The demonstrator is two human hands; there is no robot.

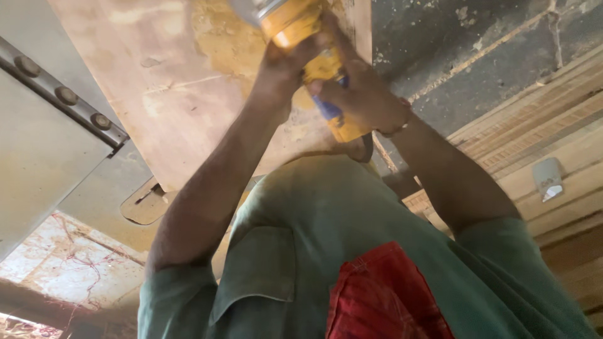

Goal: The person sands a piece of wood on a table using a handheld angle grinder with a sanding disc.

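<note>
Fingers [326, 88] of both hands clenched around yellow power tool [314, 44], against plywood board [182, 69].

Rough grey block wall [477, 37] beside stacked pale timber planks [553, 144].

I see both hands on the power tool [317, 56], left hand [282, 66] beside right hand [361, 94], over the plywood board [182, 81]; stacked planks [553, 144] lie right.
</note>
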